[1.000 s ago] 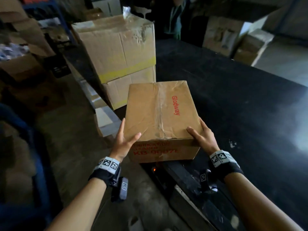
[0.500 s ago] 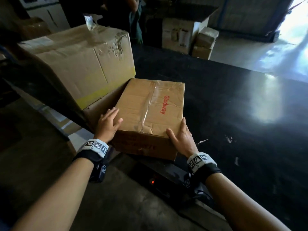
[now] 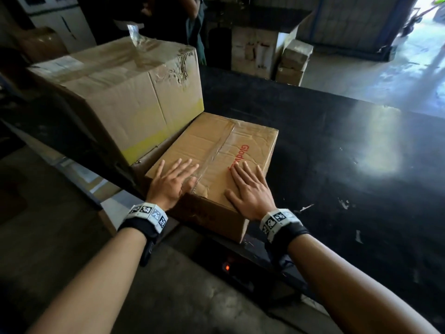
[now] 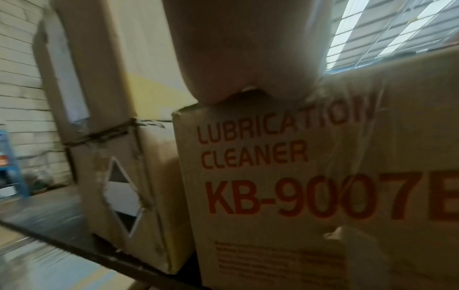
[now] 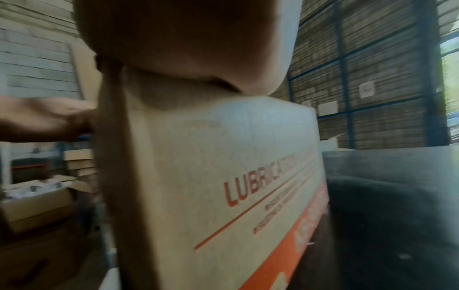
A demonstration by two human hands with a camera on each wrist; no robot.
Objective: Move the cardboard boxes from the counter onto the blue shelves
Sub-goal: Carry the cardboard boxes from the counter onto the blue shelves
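Observation:
A small cardboard box (image 3: pixel 224 141) with red lettering sits at the near left edge of the black counter (image 3: pixel 337 165), its left side against a stack of two bigger boxes. The upper stacked box (image 3: pixel 134 92) has a yellow band. My left hand (image 3: pixel 173 182) and right hand (image 3: pixel 250 189) both lie flat on the small box's top, fingers straight, near its front edge. In the left wrist view my palm (image 4: pixel 248 58) rests on the top edge above the printed front face (image 4: pixel 298 196), beside the lower stacked box (image 4: pixel 129 196). In the right wrist view my palm (image 5: pixel 186 49) sits on the box (image 5: pixel 223 157).
A person (image 3: pixel 187 20) stands beyond the far end of the counter. More cartons (image 3: pixel 293 61) are piled on the floor behind it. A white cabinet (image 3: pixel 60 20) stands at the back left. A blue frame (image 4: pixel 10 166) shows far left in the left wrist view.
The small box went from overhanging the counter edge to sitting against the stack. My hands left its near corners and now lie flat on its top.

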